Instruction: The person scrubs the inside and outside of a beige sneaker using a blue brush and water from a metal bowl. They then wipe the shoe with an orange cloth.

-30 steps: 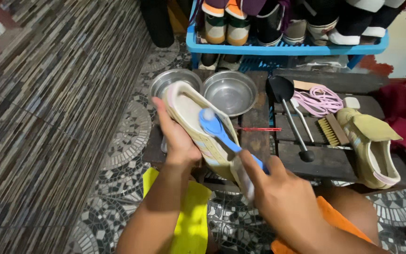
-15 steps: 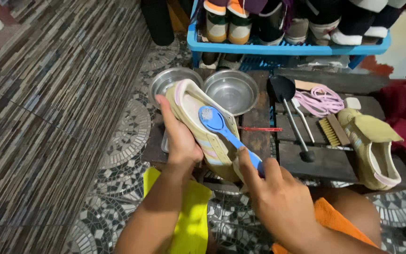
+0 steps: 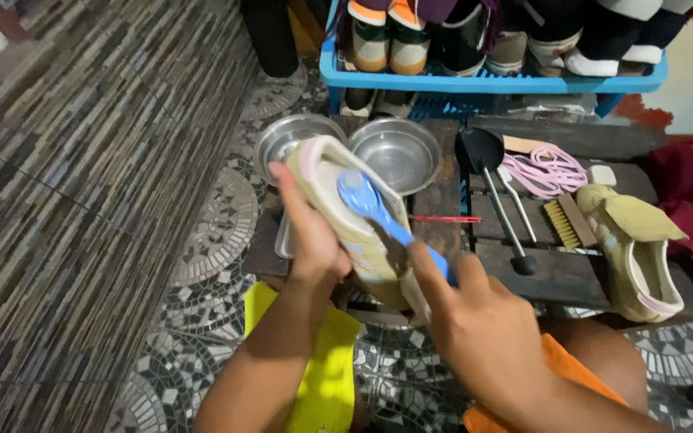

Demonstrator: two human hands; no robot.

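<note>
Change: since half a second ago the blue brush [image 3: 374,212] has slid slightly along the sole; the shoe [image 3: 350,216] stays tilted the same way.
Left hand: the left hand [image 3: 310,240] grips the shoe by its side, sole turned up toward the camera, so the underside is open to the brush.
Right hand: the right hand [image 3: 479,329] is closed round the brush handle, bristle head pressed on the sole.
Shoe's place: held above the near edge of the low wooden table [image 3: 555,273], in front of two metal bowls [image 3: 395,148].
Nearby: its partner shoe [image 3: 631,240] lies on the table at right, beside a wooden brush [image 3: 563,220] and pink laces [image 3: 547,168].
</note>
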